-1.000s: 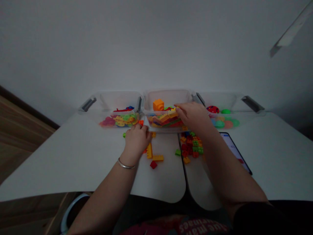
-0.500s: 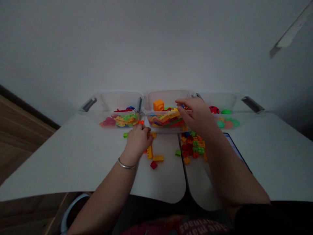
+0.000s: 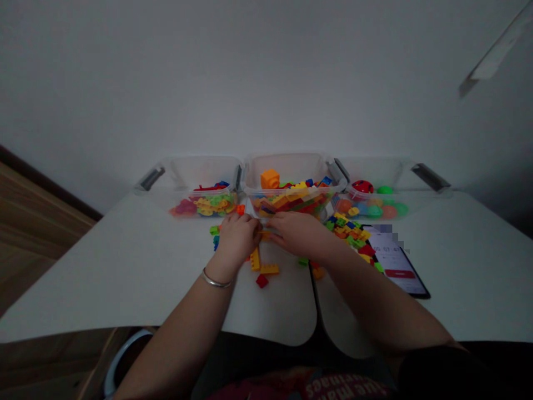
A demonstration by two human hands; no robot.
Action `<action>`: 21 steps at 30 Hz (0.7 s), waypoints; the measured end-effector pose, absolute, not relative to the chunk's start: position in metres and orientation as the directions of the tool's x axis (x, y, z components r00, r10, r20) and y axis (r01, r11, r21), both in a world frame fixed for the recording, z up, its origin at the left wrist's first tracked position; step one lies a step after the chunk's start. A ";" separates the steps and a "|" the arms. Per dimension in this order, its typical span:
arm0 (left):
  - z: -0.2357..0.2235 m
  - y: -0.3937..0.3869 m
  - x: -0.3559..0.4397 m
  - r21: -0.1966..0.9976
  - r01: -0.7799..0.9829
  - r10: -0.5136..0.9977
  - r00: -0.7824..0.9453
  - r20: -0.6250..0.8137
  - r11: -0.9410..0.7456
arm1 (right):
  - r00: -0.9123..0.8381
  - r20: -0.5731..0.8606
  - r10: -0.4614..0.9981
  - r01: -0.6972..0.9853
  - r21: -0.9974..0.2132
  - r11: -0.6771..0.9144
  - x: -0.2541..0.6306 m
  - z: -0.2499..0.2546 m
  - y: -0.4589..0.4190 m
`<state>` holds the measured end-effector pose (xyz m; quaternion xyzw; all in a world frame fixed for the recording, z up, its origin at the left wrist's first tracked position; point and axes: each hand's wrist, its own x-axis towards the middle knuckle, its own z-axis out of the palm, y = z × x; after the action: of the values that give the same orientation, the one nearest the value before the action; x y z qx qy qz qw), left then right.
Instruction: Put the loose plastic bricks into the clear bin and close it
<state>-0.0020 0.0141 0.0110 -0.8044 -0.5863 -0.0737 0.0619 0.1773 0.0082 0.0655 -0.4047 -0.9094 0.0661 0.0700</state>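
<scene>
L hand (image 3: 237,238) & R hand (image 3: 297,236) nearly meet over tabletop (image 3: 166,266), in front of middle bin (image 3: 287,208); orange brick (image 3: 265,235) btwn them, both hands' fingers bent, grip & gap can't tell

My left hand (image 3: 238,236) hid some of the blocks beneath it, and I couldn't tell whether its fingers gripped any. My right hand (image 3: 293,229) and forearm covered part of the pile (image 3: 350,230), and its fingertips were too blurred to show a grip. Coarse squares masked a corner of the phone (image 3: 397,261); its small text was unreadable. The bottom edge cut off my shirt (image 3: 300,383).
</scene>
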 end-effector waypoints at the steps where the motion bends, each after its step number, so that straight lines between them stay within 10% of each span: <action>1: 0.011 0.014 -0.002 -0.006 0.952 0.934 0.300 0.195 -0.305 | -0.658 0.059 0.751 0.735 -0.166 0.657 0.174 0.060 0.009; 21: 0.008 0.020 -0.001 0.417 0.725 0.828 0.399 0.394 -0.548 | -0.552 0.048 0.833 0.734 -0.446 0.512 0.183 0.054 0.027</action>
<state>-0.0012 0.0197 0.0085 -0.8315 -0.4671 -0.2870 -0.0895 0.1828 0.0271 0.0541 -0.4556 -0.8599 0.1907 0.1291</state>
